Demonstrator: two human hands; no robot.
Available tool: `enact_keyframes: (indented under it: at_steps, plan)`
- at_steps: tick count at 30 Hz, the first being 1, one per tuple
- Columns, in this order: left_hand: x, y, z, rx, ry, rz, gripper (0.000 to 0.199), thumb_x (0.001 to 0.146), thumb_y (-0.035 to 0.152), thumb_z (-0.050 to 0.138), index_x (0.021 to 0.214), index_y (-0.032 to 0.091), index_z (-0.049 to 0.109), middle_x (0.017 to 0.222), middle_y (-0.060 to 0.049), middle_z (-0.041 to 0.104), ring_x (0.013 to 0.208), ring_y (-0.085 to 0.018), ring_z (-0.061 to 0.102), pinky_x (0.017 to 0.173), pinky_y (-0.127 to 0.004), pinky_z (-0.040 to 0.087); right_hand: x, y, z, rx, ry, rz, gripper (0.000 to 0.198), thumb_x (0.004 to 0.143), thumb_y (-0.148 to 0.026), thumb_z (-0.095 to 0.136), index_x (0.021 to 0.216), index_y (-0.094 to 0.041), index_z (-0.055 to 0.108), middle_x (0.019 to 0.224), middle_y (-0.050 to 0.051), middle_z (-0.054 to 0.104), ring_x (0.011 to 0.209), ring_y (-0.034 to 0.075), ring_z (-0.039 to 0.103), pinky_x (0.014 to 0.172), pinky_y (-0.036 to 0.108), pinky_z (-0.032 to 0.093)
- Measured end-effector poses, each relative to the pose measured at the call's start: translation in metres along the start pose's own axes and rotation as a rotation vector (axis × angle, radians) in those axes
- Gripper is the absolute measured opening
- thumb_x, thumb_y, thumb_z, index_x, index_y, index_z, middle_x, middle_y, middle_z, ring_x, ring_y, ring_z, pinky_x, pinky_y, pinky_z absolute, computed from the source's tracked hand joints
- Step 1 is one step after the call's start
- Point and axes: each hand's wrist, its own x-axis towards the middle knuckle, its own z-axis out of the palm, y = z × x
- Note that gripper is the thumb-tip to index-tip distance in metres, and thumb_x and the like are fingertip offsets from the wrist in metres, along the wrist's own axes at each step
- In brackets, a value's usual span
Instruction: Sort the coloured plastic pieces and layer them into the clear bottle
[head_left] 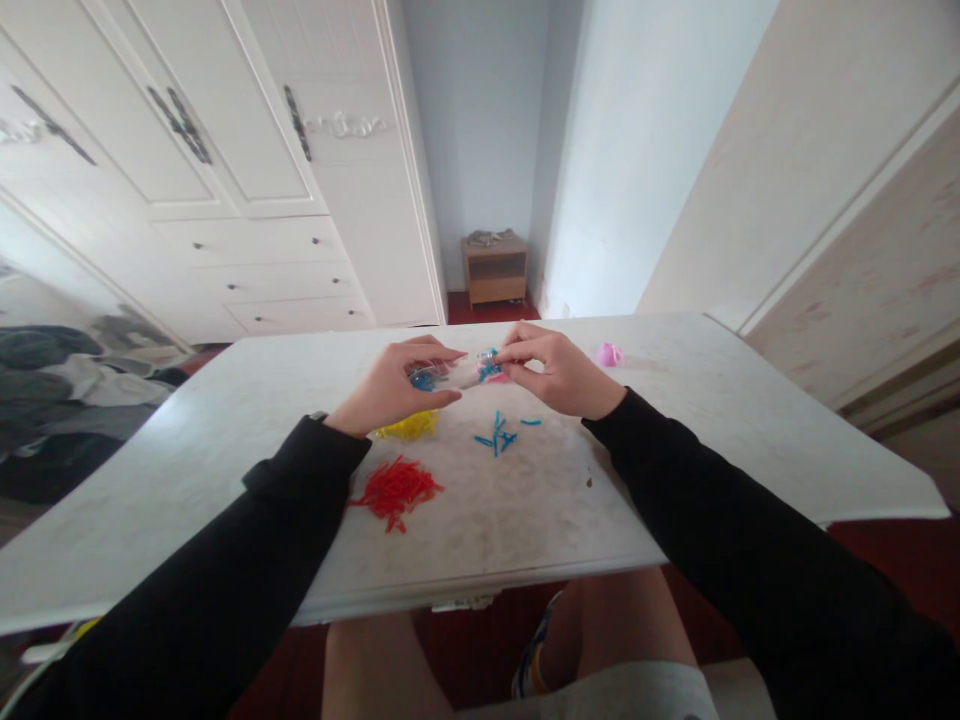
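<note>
Lap, bottom centre: two bare legs [626,610] under the near table edge.
Sleeves: black; left sleeve [225,570] from the lower left, right sleeve [712,500] from the lower right, both running up to mid-frame.
Table: white top [750,410], faintly mottled, spanning the frame's middle.
Red pieces: loose heap [397,488], left of centre, inside the left forearm.
Blue strips: small scatter [500,437] just below centre, one lying apart to its right.
Yellow pieces: heap [410,427] just under the left hand, partly hidden by it.
Left hand: [401,382] left of centre, curled round a clear item [424,380] with blue showing in it; thumb below, fingers above.
Right hand: [551,370] right of centre, fingertips pinching a small see-through piece with blue [488,360]; cannot tell whether it joins the left hand's item.
Pink bits: [496,379] just below the right fingertips, mostly covered.
Handling, my judgement: steady with the left, let the right do the fine work; pinch lightly so thin plastic does not crumple; keep both hands low, away from the yellow heap, so colours stay unmixed.
Pink lump: rounded [610,354], right of the right hand, near the far edge.
Wooden cabinet: [496,290] upper centre, greyish cloth [491,238] on top.
Wardrobe: white, panelled [255,170], upper left.
</note>
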Motion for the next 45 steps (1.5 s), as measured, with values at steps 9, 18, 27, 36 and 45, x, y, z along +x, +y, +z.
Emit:
enact_keyframes:
  at_steps: [9,18,27,36,45]
  plan:
    - [0.002,-0.003,0.001,0.020,-0.021,0.041,0.042,0.070,0.035,0.088,0.108,0.019,0.083,0.095,-0.007,0.075,0.078,-0.018,0.069,0.074,-0.030,0.058,0.000,-0.007,0.006,0.155,0.114,0.146,0.010,0.083,-0.025,0.075,0.078,-0.019,0.068,0.082,0.004,0.071,0.077,0.017,0.064,0.074,0.033,0.055]
    - [0.002,-0.001,0.001,-0.050,-0.017,0.010,0.036,0.070,0.032,0.088,0.103,0.018,0.083,0.095,-0.009,0.076,0.082,-0.019,0.069,0.074,-0.030,0.058,0.000,-0.012,0.004,0.044,0.158,0.103,0.007,0.087,-0.025,0.073,0.082,-0.021,0.072,0.084,0.003,0.074,0.081,0.018,0.063,0.074,0.034,0.050]
    - [0.001,-0.004,0.003,-0.353,0.048,-0.108,0.040,0.067,0.036,0.093,0.097,0.015,0.077,0.096,-0.010,0.078,0.087,-0.023,0.075,0.085,-0.038,0.062,0.000,-0.021,0.000,0.003,0.311,0.057,0.008,0.090,-0.018,0.060,0.086,-0.022,0.066,0.094,0.005,0.070,0.091,0.020,0.063,0.077,0.035,0.052]
    - [0.003,-0.003,0.006,-0.430,0.106,-0.130,0.052,0.060,0.043,0.098,0.093,0.016,0.068,0.096,-0.008,0.077,0.092,-0.026,0.077,0.083,-0.041,0.065,-0.009,0.009,-0.004,-0.022,-0.549,0.148,0.046,0.066,-0.020,0.092,0.110,-0.021,0.078,0.112,0.008,0.078,0.098,0.022,0.069,0.089,0.036,0.054]
    - [0.003,-0.008,0.006,-0.352,0.142,-0.102,0.044,0.061,0.034,0.096,0.090,0.016,0.069,0.097,-0.008,0.075,0.090,-0.023,0.076,0.087,-0.042,0.065,-0.005,0.004,0.017,-0.060,-0.640,0.134,0.012,0.079,-0.005,0.080,0.078,-0.015,0.073,0.084,0.002,0.065,0.075,0.014,0.058,0.073,0.029,0.048]
